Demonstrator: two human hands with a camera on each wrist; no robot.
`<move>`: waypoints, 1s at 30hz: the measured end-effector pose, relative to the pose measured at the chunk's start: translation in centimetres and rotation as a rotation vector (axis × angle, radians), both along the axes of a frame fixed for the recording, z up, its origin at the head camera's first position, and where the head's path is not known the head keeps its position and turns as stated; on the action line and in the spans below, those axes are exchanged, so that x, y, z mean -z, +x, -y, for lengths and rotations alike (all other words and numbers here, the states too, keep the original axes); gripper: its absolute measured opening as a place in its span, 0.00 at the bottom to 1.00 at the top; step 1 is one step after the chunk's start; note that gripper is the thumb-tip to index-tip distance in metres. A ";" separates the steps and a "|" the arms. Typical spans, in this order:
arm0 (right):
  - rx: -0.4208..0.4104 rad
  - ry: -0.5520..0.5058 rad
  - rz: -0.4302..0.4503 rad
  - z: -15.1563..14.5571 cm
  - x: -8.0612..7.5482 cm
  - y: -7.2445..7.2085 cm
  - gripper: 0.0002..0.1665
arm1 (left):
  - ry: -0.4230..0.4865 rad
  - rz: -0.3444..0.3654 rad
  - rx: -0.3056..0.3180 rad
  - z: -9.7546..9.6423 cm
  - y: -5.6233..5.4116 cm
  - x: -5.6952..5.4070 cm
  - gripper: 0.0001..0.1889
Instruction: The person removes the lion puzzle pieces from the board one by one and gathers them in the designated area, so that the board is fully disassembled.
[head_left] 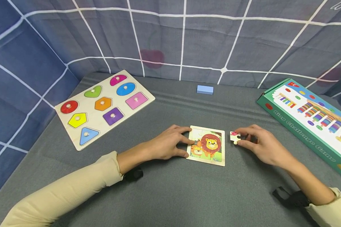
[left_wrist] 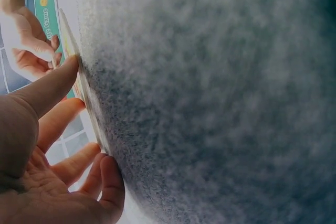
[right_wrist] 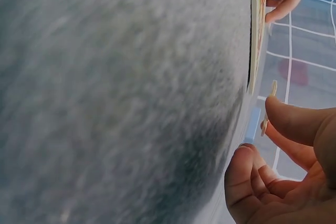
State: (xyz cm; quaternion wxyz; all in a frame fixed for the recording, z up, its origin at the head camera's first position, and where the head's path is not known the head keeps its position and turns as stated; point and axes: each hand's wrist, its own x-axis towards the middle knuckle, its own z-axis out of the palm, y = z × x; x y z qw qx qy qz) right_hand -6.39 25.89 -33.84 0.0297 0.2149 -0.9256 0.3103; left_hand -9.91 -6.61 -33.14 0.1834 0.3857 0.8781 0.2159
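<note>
A square wooden jigsaw puzzle with a lion and a smaller animal lies flat on the grey cloth. At its left edge my left hand rests with fingers spread, thumb and fingertips touching the frame. In the left wrist view, the left hand has its fingertips along the thin edge of the board. To the right of the puzzle, my right hand pinches a small jigsaw piece between thumb and index finger, apart from the board. The right wrist view shows that piece edge-on.
A wooden shape board with several knobbed coloured shapes lies at the left. A small blue block sits at the back, near the gridded curtain. The green Ring Challenge Game box is on the right.
</note>
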 end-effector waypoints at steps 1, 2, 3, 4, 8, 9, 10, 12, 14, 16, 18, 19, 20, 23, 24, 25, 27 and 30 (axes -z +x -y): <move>0.002 0.004 0.002 -0.1 0.0 0.0 0.19 | 0.000 0.000 -0.001 0.0 0.0 0.0 0.25; 0.005 0.010 0.004 -0.3 0.1 0.0 0.18 | 0.001 0.000 -0.001 0.0 0.0 0.0 0.25; 0.011 0.017 0.005 -0.4 0.2 0.0 0.18 | 0.002 0.000 -0.001 0.0 0.0 0.0 0.25; 0.015 0.024 0.007 -0.5 0.2 0.0 0.18 | 0.003 0.001 -0.001 0.0 0.0 -0.1 0.25; 0.030 0.056 0.016 -0.9 0.3 -0.1 0.17 | 0.010 0.002 0.001 0.1 0.0 0.0 0.25; 0.032 0.060 0.018 -1.0 0.3 -0.1 0.18 | 0.011 0.002 0.001 0.1 0.0 0.0 0.25; 0.030 0.064 0.020 -1.0 0.3 -0.1 0.18 | 0.011 0.003 0.000 0.1 0.0 0.0 0.25; 0.027 0.071 0.025 -1.0 0.4 -0.2 0.18 | 0.011 0.004 -0.001 0.1 0.0 0.0 0.25; 0.028 0.078 0.044 -0.9 0.4 -0.3 0.18 | 0.006 0.006 -0.003 0.1 0.0 0.0 0.25; 0.034 0.094 0.074 -0.8 0.4 -0.3 0.18 | 0.001 0.008 -0.003 0.1 0.0 0.0 0.25; 0.045 0.112 0.102 -0.6 0.3 -0.2 0.19 | -0.005 0.009 -0.003 0.0 0.1 -0.1 0.25; 0.050 0.120 0.113 -0.6 0.3 -0.2 0.19 | -0.009 0.010 -0.003 0.0 0.1 -0.1 0.25; 0.054 0.128 0.119 -0.5 0.2 -0.2 0.19 | -0.010 0.010 -0.002 0.0 0.1 0.0 0.25; 0.058 0.140 0.121 -0.5 0.2 -0.2 0.19 | -0.016 0.015 -0.005 -0.1 0.1 0.0 0.26; 0.057 0.141 0.119 -0.5 0.2 -0.2 0.20 | -0.018 0.016 -0.005 -0.1 0.1 0.0 0.26; 0.058 0.142 0.118 -0.5 0.2 -0.2 0.20 | -0.018 0.018 -0.005 -0.1 0.1 0.0 0.26; 0.058 0.145 0.120 -0.5 0.2 -0.2 0.20 | -0.017 0.019 -0.006 -0.1 0.1 0.1 0.26; 0.058 0.150 0.128 -0.5 0.1 -0.3 0.21 | -0.013 0.014 -0.007 0.0 0.1 0.0 0.26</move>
